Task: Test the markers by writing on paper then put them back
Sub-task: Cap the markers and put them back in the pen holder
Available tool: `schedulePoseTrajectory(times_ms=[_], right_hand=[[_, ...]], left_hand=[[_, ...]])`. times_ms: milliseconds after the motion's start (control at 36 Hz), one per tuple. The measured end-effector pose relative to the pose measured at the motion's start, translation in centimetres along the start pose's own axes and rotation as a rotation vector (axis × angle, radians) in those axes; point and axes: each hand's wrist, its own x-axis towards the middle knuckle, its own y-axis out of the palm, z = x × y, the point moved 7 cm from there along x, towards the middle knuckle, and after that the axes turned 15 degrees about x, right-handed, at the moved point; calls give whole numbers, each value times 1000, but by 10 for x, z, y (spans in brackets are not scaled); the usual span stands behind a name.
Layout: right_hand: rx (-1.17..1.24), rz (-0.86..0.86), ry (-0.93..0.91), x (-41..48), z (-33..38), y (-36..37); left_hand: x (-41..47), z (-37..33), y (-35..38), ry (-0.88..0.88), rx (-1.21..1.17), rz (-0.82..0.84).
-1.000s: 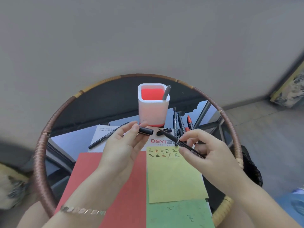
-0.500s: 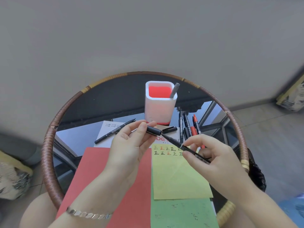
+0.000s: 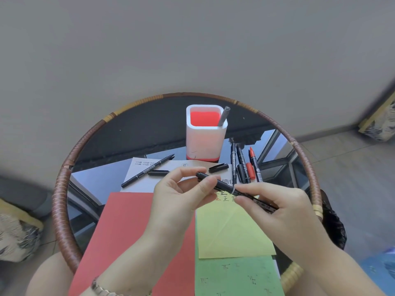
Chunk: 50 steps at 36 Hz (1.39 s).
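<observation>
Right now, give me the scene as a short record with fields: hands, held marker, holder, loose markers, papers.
left hand: pinches the capped end of the black marker
right hand: grips the same marker's barrel
holder: white, red inside, a grey pen leaning in it
loose markers: lying right of the holder, including a red marker; one more on the white sheet
papers: red paper at left, yellow paper with written marks, green paper nearest
</observation>
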Motion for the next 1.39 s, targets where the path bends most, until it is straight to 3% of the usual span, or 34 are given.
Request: schedulePoseTrajectory(times_ms=[111, 278, 389, 472, 556, 611, 806, 861, 944, 1083, 1194, 1333, 1389], right_hand=[[18, -81, -78, -3, 8, -1], [233, -132, 87, -1, 5, 2], [534, -97, 238, 6, 1, 6], [627, -88, 271, 9, 3, 12], [566, -73, 253, 12, 3, 16], [486, -32, 276, 16, -5, 15], [-111, -216, 381, 32, -85, -31], [-252, -158, 477, 36, -107, -35], [-401, -68, 561, 40, -121, -31], [-439, -62, 579, 44, -128, -30], [-411, -82, 582, 42, -128, -32], [-257, -147, 575, 29, -126, -45], [-252, -165, 574, 22, -125, -53]], left_hand=[[-5, -6, 5, 48, -34, 41], [-8, -18, 4, 182, -12, 28], [-8, -23, 1, 262, 5, 51], [-6, -21, 2, 240, -71, 34], [-2, -13, 9, 151, -171, 49], [-1, -16, 8, 182, -155, -17], [-7, -85, -13, 778, 66, -363], [3, -98, -14, 847, 118, -429], [35, -103, -10, 784, 327, -456], [83, -74, -4, 532, 631, -358], [88, -71, 2, 533, 793, -299], [51, -83, 21, 853, 959, -421], [33, -76, 39, 979, 1005, -380]])
